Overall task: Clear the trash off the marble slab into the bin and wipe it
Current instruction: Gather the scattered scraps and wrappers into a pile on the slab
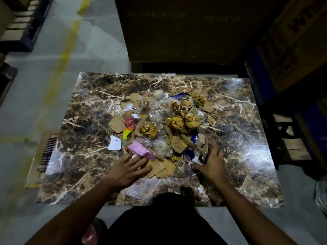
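Down in the middle of the frame lies the slab [238,156], brown with white veins, flat on a grey floor [26,103]. A big trash pile [162,124] sits on the middle of it. I see brown card scraps [117,123], crumpled balls [177,122], clear wrap [159,110], a pink block [141,150], a white paper bit [115,143], a red wad [129,122] and blue wrappers [194,137].

Both hands reach in from the bottom of the frame. The left hand [127,169] lies flat with straight fingers. Its fingertips touch the pink block and the card at the near edge of the pile. It grips nothing. The right hand [211,162] is spread wide, fingers loose, at the lower right edge of the pile. It touches the scraps there and holds nothing.

A checked cloth [46,154] lies at the left edge of the slab. A yellow line [62,59] runs down the floor in the upper left. Big boxes [292,41] stand in the upper right. I cannot make out a bin.
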Available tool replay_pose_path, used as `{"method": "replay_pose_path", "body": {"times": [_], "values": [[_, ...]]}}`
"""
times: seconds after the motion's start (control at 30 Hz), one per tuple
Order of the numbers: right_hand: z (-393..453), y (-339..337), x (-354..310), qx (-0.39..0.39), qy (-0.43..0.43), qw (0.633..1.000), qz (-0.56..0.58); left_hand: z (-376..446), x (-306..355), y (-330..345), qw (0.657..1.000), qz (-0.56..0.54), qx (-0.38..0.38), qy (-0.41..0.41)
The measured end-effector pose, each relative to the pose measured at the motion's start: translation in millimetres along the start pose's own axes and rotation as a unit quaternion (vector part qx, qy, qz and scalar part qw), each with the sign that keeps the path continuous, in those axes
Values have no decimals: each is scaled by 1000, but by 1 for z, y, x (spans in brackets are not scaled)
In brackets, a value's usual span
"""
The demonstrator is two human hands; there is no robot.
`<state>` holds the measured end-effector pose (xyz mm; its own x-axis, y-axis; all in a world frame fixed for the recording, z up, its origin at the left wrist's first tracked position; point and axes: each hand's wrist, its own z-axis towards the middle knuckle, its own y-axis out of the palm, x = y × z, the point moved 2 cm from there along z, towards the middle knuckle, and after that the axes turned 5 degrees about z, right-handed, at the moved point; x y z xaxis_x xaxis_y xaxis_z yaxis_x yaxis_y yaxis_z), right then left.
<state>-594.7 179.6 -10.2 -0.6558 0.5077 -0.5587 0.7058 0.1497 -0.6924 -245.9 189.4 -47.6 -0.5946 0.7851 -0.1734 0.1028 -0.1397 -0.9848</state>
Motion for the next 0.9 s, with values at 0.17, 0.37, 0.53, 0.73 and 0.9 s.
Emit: {"method": "replay_pose_path", "body": {"times": [0.17, 0.37, 0.53, 0.73, 0.9], "values": [[-49, 30, -4, -92, -19, 995, -31, 7, -2, 1, 999, 21, 22, 12], [-48, 89, -50, -178, -237, 941, -163, 4, 12, 4, 998, 34, 56, 25], [-43, 79, -68, -188, -250, 935, -166, -3, 10, 0, 996, 48, 78, 9], [-42, -7, -111, -67, -315, 947, 8, -6, -7, -22, 980, -26, 178, -84], [50, -85, -145, 152, -235, 951, 133, 21, -68, -30, 933, -57, 245, -258]]}}
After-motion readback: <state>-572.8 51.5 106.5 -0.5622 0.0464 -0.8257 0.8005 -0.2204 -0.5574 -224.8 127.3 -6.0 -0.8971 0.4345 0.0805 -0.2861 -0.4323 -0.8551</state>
